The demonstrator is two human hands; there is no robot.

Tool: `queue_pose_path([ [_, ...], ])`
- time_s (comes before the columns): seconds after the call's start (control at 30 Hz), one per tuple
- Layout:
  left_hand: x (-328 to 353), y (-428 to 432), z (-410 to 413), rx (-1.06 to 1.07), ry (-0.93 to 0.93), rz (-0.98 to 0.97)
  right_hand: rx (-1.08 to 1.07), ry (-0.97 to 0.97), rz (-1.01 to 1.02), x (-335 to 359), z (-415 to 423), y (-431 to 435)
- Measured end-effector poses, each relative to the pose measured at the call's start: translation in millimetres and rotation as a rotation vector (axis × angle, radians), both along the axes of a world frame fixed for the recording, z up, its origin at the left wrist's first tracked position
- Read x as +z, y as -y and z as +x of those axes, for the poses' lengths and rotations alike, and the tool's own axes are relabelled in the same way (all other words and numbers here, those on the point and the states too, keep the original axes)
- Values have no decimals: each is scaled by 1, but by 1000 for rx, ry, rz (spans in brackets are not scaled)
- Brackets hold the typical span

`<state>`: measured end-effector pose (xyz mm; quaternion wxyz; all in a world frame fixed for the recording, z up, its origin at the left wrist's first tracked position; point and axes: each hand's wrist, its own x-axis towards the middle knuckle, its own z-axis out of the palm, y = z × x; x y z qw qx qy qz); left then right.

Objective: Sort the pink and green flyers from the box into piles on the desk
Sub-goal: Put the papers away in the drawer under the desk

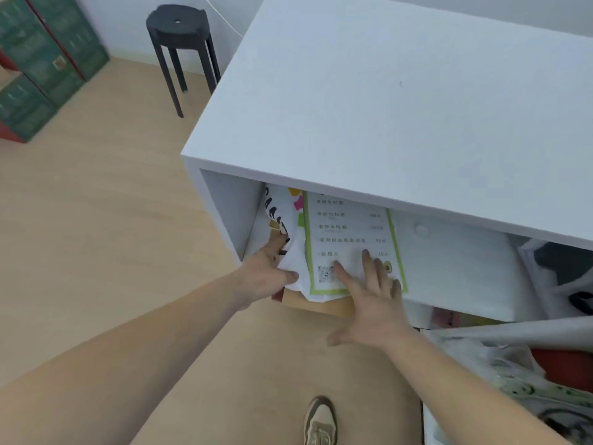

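A cardboard box (321, 306) sits under the white desk (401, 101), at its left end. A green-bordered flyer (346, 232) with printed text and a QR code lies on top of the papers in it. Beside it on the left lies a white sheet with black and pink print (284, 207). My left hand (268, 268) grips the left edge of the white papers, thumb on top. My right hand (369, 303) rests flat on the lower part of the green flyer, fingers spread. The deeper contents of the box are hidden.
A black stool (181, 36) stands left of the desk on the wooden floor. Green and red boxes (38, 65) are stacked at the far left. White foam sheets (455, 268) and bags (513, 374) fill the space to the right. My shoe (319, 420) is below.
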<state>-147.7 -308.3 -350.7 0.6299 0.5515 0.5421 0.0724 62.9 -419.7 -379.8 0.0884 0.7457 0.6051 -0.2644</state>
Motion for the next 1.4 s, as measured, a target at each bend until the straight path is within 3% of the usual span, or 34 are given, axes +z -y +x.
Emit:
queue_pose_path([
  [0.07,-13,-5,0,-104,-142,218,93,186,59,-27,-13,-1],
  [0.13,-25,-2,-12,-159,-321,647,101,230,217,-39,-18,-8],
  [0.23,-43,10,-36,-364,-324,1223,107,220,295,-45,-18,-23],
  [0.33,-54,6,-40,-667,-391,1381,118,223,240,-42,-18,-43],
  [0.5,-58,-27,-17,-675,-625,1393,135,310,375,-37,-17,-72],
  [0.6,-61,-39,-4,-788,-721,1324,181,394,462,-45,-18,-67],
  [0.7,-61,-43,4,-782,-754,1184,106,299,418,-40,-18,-68],
  [0.8,-49,-42,12,-593,-779,1068,13,205,352,-25,-19,-80],
  [1.0,45,-5,17,-588,-545,914,39,74,244,80,-26,-52],
  [1.27,256,64,48,-742,-292,682,50,-28,94,294,-3,29],
  [1.4,349,74,104,-555,-144,634,-164,-82,163,378,51,51],
])
